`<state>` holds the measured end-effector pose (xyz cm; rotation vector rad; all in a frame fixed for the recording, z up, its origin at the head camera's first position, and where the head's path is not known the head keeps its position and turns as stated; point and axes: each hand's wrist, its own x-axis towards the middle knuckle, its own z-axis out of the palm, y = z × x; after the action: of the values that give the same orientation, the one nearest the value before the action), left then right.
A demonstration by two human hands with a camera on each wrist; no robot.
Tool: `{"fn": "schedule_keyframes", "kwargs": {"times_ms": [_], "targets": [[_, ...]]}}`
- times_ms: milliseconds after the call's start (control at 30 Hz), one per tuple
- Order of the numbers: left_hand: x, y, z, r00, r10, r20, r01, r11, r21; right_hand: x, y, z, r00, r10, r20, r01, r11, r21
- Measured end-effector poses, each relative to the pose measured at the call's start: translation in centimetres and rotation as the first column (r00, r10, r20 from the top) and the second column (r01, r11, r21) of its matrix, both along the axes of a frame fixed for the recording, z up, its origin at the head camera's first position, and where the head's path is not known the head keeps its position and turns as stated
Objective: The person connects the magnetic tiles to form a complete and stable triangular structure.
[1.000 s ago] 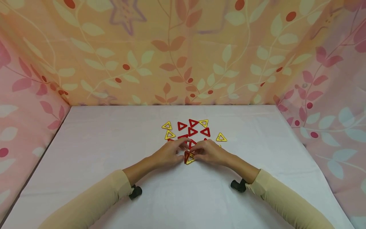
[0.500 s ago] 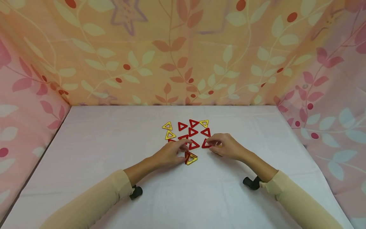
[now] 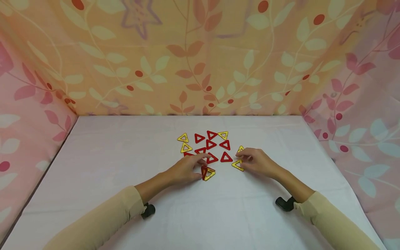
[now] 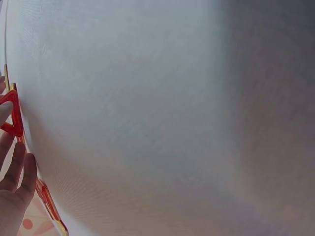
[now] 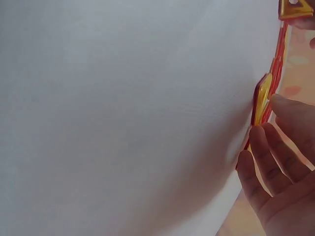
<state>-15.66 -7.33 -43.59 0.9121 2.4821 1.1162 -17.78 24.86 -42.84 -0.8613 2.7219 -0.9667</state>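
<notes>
My left hand (image 3: 184,168) pinches a red triangular magnetic tile (image 3: 203,172), its thumb against the frame. In the left wrist view, the thumb lies over this red tile and the other fingers are mostly hidden at the edge. A yellow triangular tile (image 3: 211,174) adjoins the red one, which stands tilted up. To the right, my right hand (image 3: 257,161) pinches another yellow triangular tile (image 3: 236,167) between thumb and fingers. That yellow tile (image 5: 262,101) appears tilted in the right wrist view. Behind the right fingers, a further yellow tile (image 3: 240,149) is partly covered.
Several red tiles, among them one red tile (image 3: 226,157), lie flat between and beyond the hands. Two yellow tiles lie at the left, the nearer yellow tile (image 3: 186,148) among them. A white cloth (image 3: 125,139) covers the table, with patterned curtains (image 3: 200,69) around it.
My right hand has left the joined red and yellow tiles and moved right to the yellow tile there, which has shifted slightly nearer. The left hand has stayed at the joined tiles.
</notes>
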Motion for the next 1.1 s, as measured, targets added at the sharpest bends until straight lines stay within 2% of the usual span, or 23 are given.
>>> {"fn": "schedule_keyframes", "kwargs": {"times_ms": [233, 600, 833, 1100], "targets": [[0.0, 0.0, -0.1, 1.0, 0.002, 0.012, -0.002, 1.0, 0.02, 0.0, 0.6, -0.4, 1.0, -0.005, 0.018, 0.005, 1.0, 0.017], [-0.2, 0.1, -0.2, 1.0, 0.006, -0.006, -0.005, 1.0, 0.028, 0.5, 0.3, -0.2, 0.998, -0.007, 0.064, 0.004, 0.999, 0.033], [-0.1, 0.2, -0.2, 1.0, 0.014, 0.005, -0.014, 1.0, 0.028, 0.8, -0.1, -0.4, 0.996, 0.049, 0.069, -0.05, 0.998, 0.023], [0.0, 0.2, -0.3, 1.0, 0.02, -0.008, -0.02, 1.0, 0.021, 1.1, -0.9, -0.3, 0.994, 0.065, 0.091, -0.068, 0.997, 0.034]]}}
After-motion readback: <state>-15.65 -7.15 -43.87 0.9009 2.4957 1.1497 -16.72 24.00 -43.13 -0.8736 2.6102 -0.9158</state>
